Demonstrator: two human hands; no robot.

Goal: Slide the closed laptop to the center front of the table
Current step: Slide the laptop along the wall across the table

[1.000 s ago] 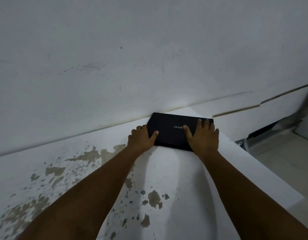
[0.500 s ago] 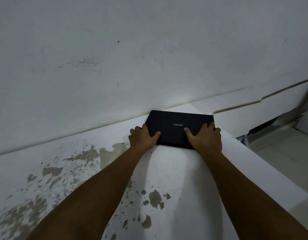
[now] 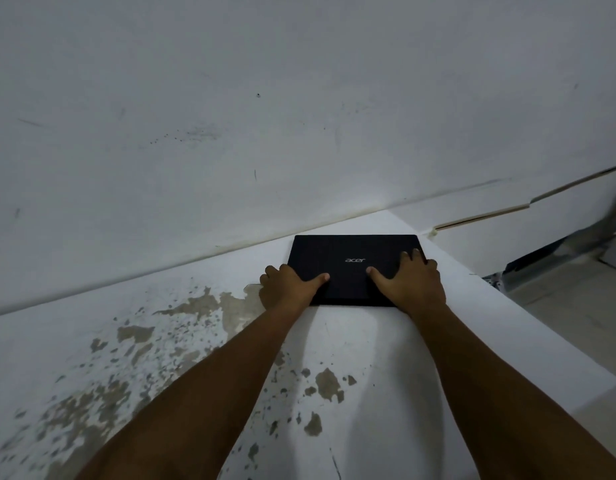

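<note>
A closed black laptop with a silver logo lies flat on the white table, near its far right corner by the wall. My left hand clasps the laptop's near left corner, thumb on the lid and fingers curled down the left side. My right hand holds the near right corner, thumb on the lid and fingers wrapped over the right edge. Both forearms stretch across the table toward it.
A grey-white wall rises right behind the table. The tabletop has brown patches of worn paint to the left and in the middle. The table's right edge drops to a light floor, with a metal frame beyond.
The laptop has come a little away from the wall, toward me. My right hand's fingers, flat on the lid before, now curl over the right edge.
</note>
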